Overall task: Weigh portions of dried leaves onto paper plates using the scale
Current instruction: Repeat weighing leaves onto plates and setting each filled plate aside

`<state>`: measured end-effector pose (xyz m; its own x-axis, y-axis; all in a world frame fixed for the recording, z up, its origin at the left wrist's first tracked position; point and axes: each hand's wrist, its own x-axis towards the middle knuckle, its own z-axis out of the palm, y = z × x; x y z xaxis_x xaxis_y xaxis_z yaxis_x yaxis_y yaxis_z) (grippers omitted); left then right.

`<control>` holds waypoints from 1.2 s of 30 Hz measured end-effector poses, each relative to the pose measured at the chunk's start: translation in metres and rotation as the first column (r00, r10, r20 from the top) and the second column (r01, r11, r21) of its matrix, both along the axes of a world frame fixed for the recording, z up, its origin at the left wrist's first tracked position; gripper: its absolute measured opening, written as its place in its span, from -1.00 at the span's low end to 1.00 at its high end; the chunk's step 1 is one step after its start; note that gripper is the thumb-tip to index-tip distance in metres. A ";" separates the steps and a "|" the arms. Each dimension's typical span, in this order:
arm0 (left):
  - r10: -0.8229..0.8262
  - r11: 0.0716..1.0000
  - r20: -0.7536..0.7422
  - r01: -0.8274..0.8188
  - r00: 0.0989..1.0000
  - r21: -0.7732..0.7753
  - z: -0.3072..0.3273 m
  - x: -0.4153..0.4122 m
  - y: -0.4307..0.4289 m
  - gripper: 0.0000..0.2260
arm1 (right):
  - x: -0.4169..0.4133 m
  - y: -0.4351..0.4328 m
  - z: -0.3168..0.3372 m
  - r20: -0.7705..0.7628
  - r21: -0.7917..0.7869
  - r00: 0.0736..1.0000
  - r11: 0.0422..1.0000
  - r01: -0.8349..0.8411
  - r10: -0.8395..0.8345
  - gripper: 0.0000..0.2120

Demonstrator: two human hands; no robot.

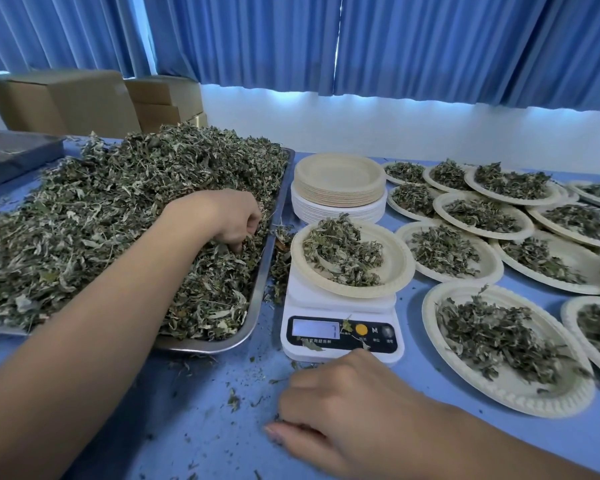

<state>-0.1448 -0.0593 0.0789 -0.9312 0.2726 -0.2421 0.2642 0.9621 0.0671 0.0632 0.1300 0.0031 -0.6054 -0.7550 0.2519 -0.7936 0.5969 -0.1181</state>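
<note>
A big metal tray [271, 237] on the left holds a heap of dried leaves [111, 209]. My left hand [222, 216] digs into the heap near the tray's right edge, fingers curled down round some leaves. A white digital scale [340, 337] stands right of the tray, with a paper plate [395, 261] on it carrying a small portion of leaves [343, 251]. My right hand [329, 403] rests on the blue table in front of the scale, fingers loosely curled, holding nothing that I can see.
A stack of empty paper plates [340, 188] stands behind the scale. Several filled plates [506, 344] cover the table to the right. Cardboard boxes [84, 102] sit at the back left. Leaf crumbs [232, 400] litter the blue table [194, 427].
</note>
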 end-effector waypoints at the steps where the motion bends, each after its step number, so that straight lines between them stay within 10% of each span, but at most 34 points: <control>1: 0.003 1.000 -0.007 -0.003 1.000 0.010 0.001 0.001 0.000 -0.84 | 0.000 0.000 0.000 0.005 -0.001 1.000 1.000 -0.003 0.003 -0.66; 10: -0.111 0.907 -0.271 0.209 0.956 0.365 0.018 0.019 0.027 -0.88 | -0.002 0.006 0.006 -0.003 -0.065 0.999 0.997 0.046 -0.046 -0.62; 16: -0.181 0.922 -0.232 0.247 0.956 0.300 0.001 0.027 0.051 -0.68 | -0.032 0.046 0.042 -0.094 -0.553 0.859 0.744 0.375 -0.503 -0.61; 21: -0.145 0.951 -0.197 0.191 0.970 0.243 -0.013 0.027 0.058 -0.62 | -0.078 0.079 0.063 0.035 -0.143 0.508 0.499 0.855 -0.861 -0.72; 25: -0.068 0.960 -0.246 0.130 0.967 0.246 -0.018 0.029 0.064 -0.65 | -0.105 0.084 0.057 0.141 0.115 0.449 0.465 0.878 -0.882 -0.68; 36: -0.031 0.898 -0.301 0.159 0.953 0.410 0.023 0.030 0.134 -0.96 | -0.112 0.163 0.104 0.175 -0.071 0.461 0.456 0.887 -0.870 -0.83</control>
<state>-0.1144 0.0746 0.1016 -0.9066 0.3800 0.1834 0.4219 0.8267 0.3723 -0.0490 0.2932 0.1071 -0.9535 0.2296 0.1951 0.1658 0.9405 -0.2967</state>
